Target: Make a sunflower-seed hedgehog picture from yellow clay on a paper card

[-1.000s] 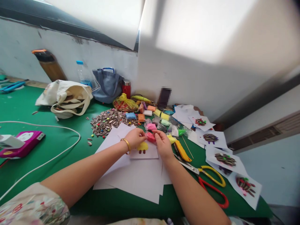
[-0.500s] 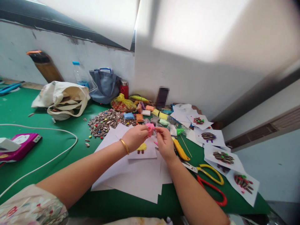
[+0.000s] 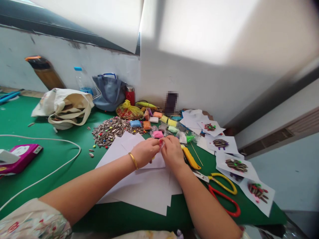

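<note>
My left hand (image 3: pixel 147 151), with a gold bangle at the wrist, and my right hand (image 3: pixel 173 151) meet above the white paper. Both are closed, fingertips pinched on a small reddish-pink clay packet (image 3: pixel 160 143) in clear plastic. Fingers cover much of it. Just beyond them a pink clay packet (image 3: pixel 157 134) sits among other packets. Beneath my hands is a small white sheet (image 3: pixel 157 162) on larger white papers (image 3: pixel 139 189); its drawing or clay figure is mostly hidden by my left hand.
Scissors (image 3: pixel 219 186) and a yellow cutter (image 3: pixel 191 158) lie right of my right hand. A sunflower seed heap (image 3: pixel 109 131) is at the left. Finished seed pictures (image 3: pixel 236 166) line the right edge. Bags (image 3: pixel 72 106), bottles and a white cable (image 3: pixel 79 149) lie further left.
My hands have drawn closer together and slightly lower, covering the yellow shape on the small sheet. The pink packet now shows beyond my fingers. The view has shifted slightly.
</note>
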The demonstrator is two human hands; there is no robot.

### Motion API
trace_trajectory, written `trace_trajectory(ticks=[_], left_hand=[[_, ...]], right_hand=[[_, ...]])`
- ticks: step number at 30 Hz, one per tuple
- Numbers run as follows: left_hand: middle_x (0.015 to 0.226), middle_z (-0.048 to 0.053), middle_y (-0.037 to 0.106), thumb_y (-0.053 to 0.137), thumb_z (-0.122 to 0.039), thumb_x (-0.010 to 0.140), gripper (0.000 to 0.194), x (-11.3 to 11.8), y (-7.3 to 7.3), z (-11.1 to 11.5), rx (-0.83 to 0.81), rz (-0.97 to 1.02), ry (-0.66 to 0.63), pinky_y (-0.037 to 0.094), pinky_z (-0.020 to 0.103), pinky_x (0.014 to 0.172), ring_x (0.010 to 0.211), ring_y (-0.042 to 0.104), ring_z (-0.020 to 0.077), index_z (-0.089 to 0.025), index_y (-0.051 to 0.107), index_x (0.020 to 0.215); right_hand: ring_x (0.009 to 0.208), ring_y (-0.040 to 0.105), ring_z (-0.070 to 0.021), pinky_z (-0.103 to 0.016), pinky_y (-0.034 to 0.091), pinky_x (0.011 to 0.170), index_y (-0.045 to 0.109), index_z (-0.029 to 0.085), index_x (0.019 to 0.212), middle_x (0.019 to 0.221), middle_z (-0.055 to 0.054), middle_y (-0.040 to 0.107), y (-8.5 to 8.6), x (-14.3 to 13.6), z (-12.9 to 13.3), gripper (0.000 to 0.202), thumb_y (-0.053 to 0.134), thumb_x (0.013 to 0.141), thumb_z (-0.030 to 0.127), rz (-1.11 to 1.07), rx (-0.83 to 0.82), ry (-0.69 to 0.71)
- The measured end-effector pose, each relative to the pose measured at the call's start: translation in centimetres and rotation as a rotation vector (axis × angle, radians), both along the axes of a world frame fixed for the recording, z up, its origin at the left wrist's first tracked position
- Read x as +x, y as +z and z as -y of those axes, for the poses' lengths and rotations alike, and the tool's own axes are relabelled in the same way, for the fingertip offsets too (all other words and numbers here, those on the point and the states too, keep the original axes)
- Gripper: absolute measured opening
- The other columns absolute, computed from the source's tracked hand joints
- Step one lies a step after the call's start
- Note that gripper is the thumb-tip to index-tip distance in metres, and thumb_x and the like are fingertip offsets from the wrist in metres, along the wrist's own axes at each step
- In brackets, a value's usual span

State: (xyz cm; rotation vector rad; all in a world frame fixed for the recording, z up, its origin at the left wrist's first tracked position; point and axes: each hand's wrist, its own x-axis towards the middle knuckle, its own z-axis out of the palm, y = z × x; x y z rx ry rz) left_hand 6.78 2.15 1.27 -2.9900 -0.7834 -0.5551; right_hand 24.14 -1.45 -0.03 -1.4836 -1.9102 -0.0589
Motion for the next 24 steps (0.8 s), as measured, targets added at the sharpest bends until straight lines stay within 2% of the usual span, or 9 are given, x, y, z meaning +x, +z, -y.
trace_trajectory(ticks=[5,7,11,14,18,21,24], left_hand=[[0.097,0.007,0.062,0.054,-0.013,0.086,0.011,0.4,-0.4,0.1,-0.039,0.042,0.025,0.047,0.03,0.079,0.089,0.055,0.0193,-0.016,0.063,0.082],[0.096,0.007,0.063,0.05,-0.015,0.089,0.016,0.4,-0.2,0.0,-0.082,0.083,0.046,0.047,0.03,0.081,0.09,0.056,0.0189,-0.017,0.064,0.082],[0.095,0.008,0.064,0.052,-0.022,0.089,0.018,0.0,0.3,-1.1,-0.203,0.228,0.09,0.047,0.029,0.083,0.09,0.059,0.018,-0.017,0.067,0.081],[0.09,0.007,0.066,0.06,-0.027,0.084,0.014,-0.7,0.2,-3.2,-0.307,0.377,0.2,0.046,0.03,0.085,0.09,0.06,0.0192,-0.017,0.068,0.078],[0.073,0.004,0.066,0.062,-0.036,0.077,0.023,-1.8,-0.7,-6.5,-0.524,0.523,0.459,0.047,0.028,0.069,0.069,0.059,0.0172,-0.017,0.068,0.067],[0.075,0.004,0.067,0.058,-0.038,0.077,0.026,-2.6,-1.2,-7.8,-0.517,0.571,0.49,0.047,0.028,0.071,0.073,0.06,0.0177,-0.018,0.067,0.062],[0.079,0.006,0.067,0.058,-0.04,0.077,0.027,-3.1,-1.3,-7.4,-0.505,0.621,0.509,0.047,0.029,0.072,0.08,0.06,0.0192,-0.018,0.067,0.065]], right_hand=[[0.099,0.049,-0.029,-0.045,0.041,0.086,0.07,0.023,0.1,0.106,-0.012,0.06,0.2,0.0,0.2,0.024,0.055,0.083,0.016,0.128,-0.023,-0.003],[0.099,0.051,-0.0287,-0.045,0.042,0.087,0.07,0.023,0.103,0.108,-0.012,0.061,0.2,0.2,0.2,0.028,0.053,0.083,0.015,0.079,-0.023,0.024],[0.106,0.053,-0.0266,-0.043,0.044,0.094,0.06,0.02,0.123,0.116,-0.011,0.06,-0.1,0.6,-0.1,0.045,0.046,0.081,0.01,-0.117,0.018,0.065],[0.111,0.053,-0.026,-0.043,0.043,0.098,0.056,0.02,0.127,0.119,-0.011,0.06,-0.5,0.8,-0.3,0.049,0.045,0.081,0.009,-0.186,0.035,0.05],[0.109,0.054,-0.0259,-0.043,0.044,0.097,0.059,0.02,0.123,0.116,-0.011,0.061,-1.1,0.8,-0.6,0.047,0.046,0.079,0.01,-0.179,0.005,0.058],[0.107,0.054,-0.0255,-0.042,0.045,0.096,0.059,0.021,0.123,0.115,-0.01,0.061,-1.3,0.7,-0.6,0.047,0.046,0.079,0.01,-0.174,-0.007,0.061],[0.108,0.054,-0.0254,-0.042,0.044,0.097,0.06,0.022,0.124,0.116,-0.01,0.061,-1.0,0.3,-0.2,0.047,0.047,0.081,0.011,-0.173,-0.014,0.079]])
